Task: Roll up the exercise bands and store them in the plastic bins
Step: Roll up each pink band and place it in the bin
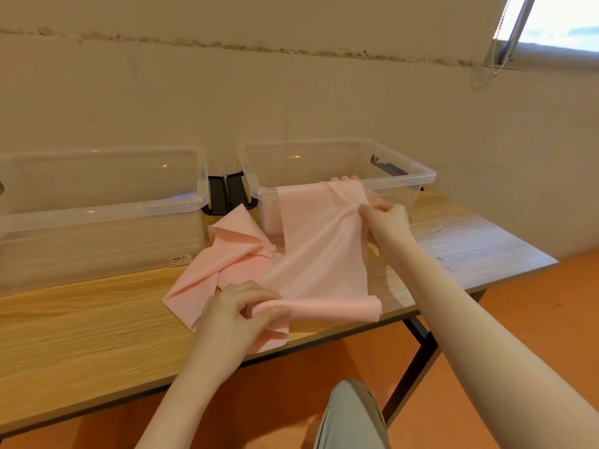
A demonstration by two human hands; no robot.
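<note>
Rolling step starting. My left hand (236,314) pinches near end of pink band (319,254); right hand (385,218) grips far end at 1 o'clock, draped over right bin (418,176) rim. Rest lies on surface (81,319). Next: tight, even turns from near end.

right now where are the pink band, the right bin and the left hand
pink band (319,251), head view, flat middle of the stretched part
right bin (418,174), head view, right rim
left hand (231,314), head view, back of the hand gripping the band's near end

band (319,254): matt pink rubbery sheet | bins (97,209): clear glossy plastic | table (81,319): wood-grain
</note>
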